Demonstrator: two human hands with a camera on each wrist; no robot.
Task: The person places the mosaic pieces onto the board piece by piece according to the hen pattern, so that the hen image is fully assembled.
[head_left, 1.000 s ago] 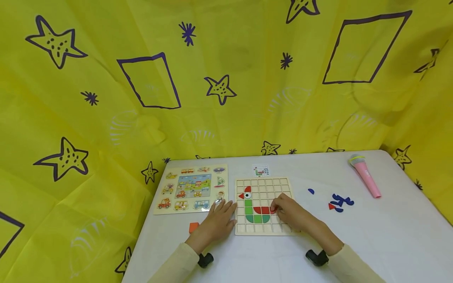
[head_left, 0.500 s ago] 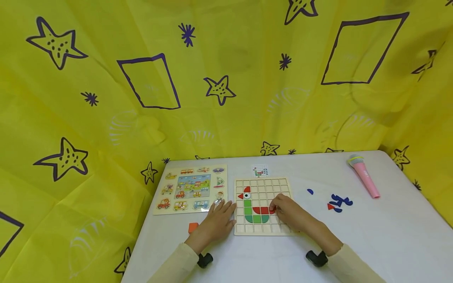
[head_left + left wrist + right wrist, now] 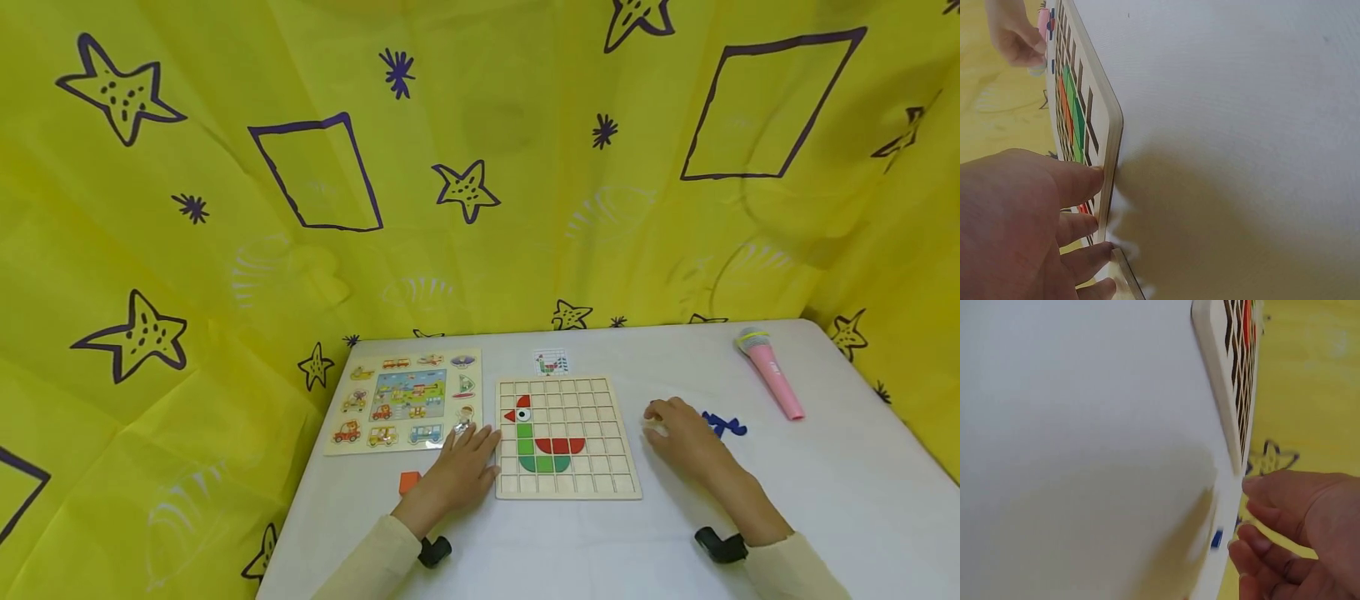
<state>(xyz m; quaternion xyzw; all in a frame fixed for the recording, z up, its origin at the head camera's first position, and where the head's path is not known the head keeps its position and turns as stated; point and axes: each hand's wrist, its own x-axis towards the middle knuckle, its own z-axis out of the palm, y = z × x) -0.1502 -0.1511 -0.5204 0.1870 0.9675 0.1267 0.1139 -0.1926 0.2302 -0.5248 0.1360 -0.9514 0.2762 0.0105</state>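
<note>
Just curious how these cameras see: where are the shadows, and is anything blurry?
Left wrist view: a soft shadow on the tabletop beside the left hand; right wrist view: another near the right hand, the blue piece blurred; head view: the grid board looks fairly crisp.

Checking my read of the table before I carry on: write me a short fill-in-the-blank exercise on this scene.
Only the ____ hand touches the grid board.
In the head view, the microphone lies to the ____ of the grid board.
The loose pieces showing beside the right hand in that view are ____.

Missing words: left; right; blue.
</note>
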